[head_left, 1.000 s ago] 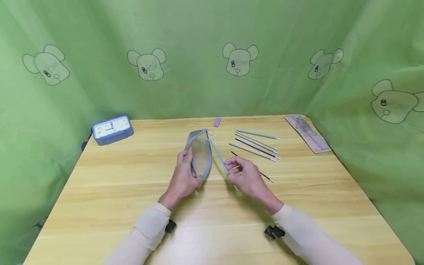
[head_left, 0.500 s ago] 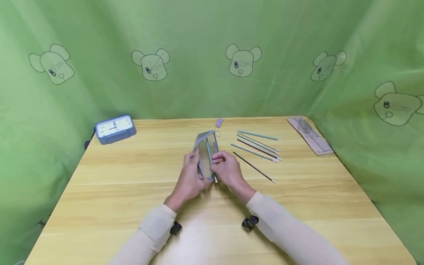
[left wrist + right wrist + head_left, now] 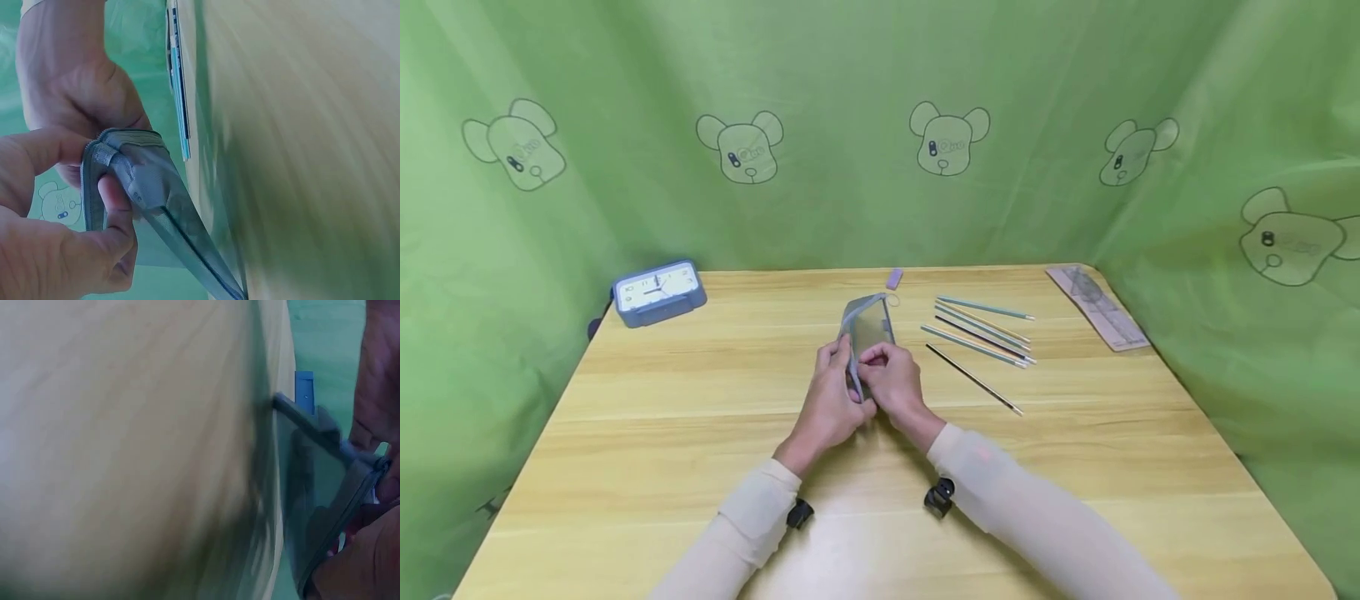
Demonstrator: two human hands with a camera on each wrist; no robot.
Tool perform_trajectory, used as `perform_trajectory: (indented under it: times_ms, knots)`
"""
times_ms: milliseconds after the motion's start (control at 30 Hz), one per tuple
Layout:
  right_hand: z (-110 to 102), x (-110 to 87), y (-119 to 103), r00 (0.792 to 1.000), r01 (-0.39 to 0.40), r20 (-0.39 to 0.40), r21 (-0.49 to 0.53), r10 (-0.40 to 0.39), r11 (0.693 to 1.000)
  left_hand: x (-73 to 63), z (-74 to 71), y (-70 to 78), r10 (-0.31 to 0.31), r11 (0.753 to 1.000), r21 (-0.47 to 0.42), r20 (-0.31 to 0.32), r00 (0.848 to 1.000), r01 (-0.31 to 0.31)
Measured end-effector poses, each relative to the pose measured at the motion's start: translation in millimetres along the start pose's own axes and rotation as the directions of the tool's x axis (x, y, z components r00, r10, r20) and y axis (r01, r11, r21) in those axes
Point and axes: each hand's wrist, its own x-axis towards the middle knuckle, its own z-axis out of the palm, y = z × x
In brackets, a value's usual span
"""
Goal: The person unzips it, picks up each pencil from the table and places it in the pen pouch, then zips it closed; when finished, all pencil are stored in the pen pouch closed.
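My left hand [image 3: 829, 404] grips the near left edge of a grey-blue mesh zip pencil case [image 3: 872, 323], its mouth spread and tilted toward me. In the left wrist view, thumb and fingers pinch the zipper edge of the case [image 3: 156, 181]. My right hand [image 3: 895, 385] has its curled fingertips at the mouth, pinching the end of a teal pencil that is almost wholly hidden by the case and fingers. Just right of the hands lies a black pencil [image 3: 973, 379] with a white end, and beyond it several teal, yellow and dark pencils [image 3: 985, 307] lie side by side.
A purple eraser [image 3: 894, 278] lies behind the case. On the far left stands a blue alarm clock [image 3: 659, 293]. A pinkish packet of rulers [image 3: 1097, 307] lies by the right edge of the wooden table [image 3: 700, 467]. Green curtains [image 3: 842, 217] hang around it.
My right hand has moved left to the case, bringing the teal pencil from beside it into its mouth. The left hand keeps its grip; the case shifted slightly right and its mouth narrowed.
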Motion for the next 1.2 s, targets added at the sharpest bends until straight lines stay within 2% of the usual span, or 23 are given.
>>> perform_trajectory:
  times_ms: [167,300,433,533,667,733,800,967,1200]
  knots:
    - [-5.3,-6.7,8.2,0.998,0.060,0.029,-0.005,-0.060,0.998,-0.3,-3.2,-5.9,-0.035,0.999,-0.039,0.012,0.999,0.036]
    - [-22.0,-8.5,17.1,0.991,0.126,0.046,-0.011,-0.125,0.992,-0.2,-5.5,-7.9,-0.062,0.996,-0.056,0.022,0.998,0.063]
    - [-52.3,-5.6,28.0,0.976,0.211,0.086,-0.156,-0.200,0.965,-1.5,-7.4,-8.1,-0.084,0.993,-0.076,0.038,0.996,0.086]
    - [-81.1,-0.4,38.7,0.950,0.305,0.149,-0.278,-0.273,0.911,-2.9,-8.9,-9.2,-0.094,0.991,-0.091,0.045,0.995,0.097]
    - [-119.2,9.1,56.7,0.915,0.403,0.208,-0.439,-0.346,0.803,-3.9,-10.8,-11.8,-0.104,0.990,-0.096,0.048,0.993,0.108]
    - [-136.2,13.8,66.0,0.905,0.424,0.222,-0.510,-0.362,0.748,-4.5,-11.5,-12.7,-0.111,0.989,-0.090,0.050,0.993,0.115]
    - [-150.7,17.5,75.0,0.905,0.425,0.235,-0.552,-0.355,0.717,-4.9,-11.6,-13.6,-0.113,0.990,-0.082,0.050,0.992,0.116]
    - [-172.4,23.5,88.4,0.907,0.421,0.269,-0.567,-0.325,0.708,-4.9,-11.8,-14.3,-0.113,0.991,-0.067,0.053,0.992,0.116]
    - [-178.8,26.6,91.6,0.902,0.426,0.316,-0.544,-0.294,0.723,-3.3,-10.3,-13.4,-0.113,0.991,-0.065,0.052,0.992,0.116]
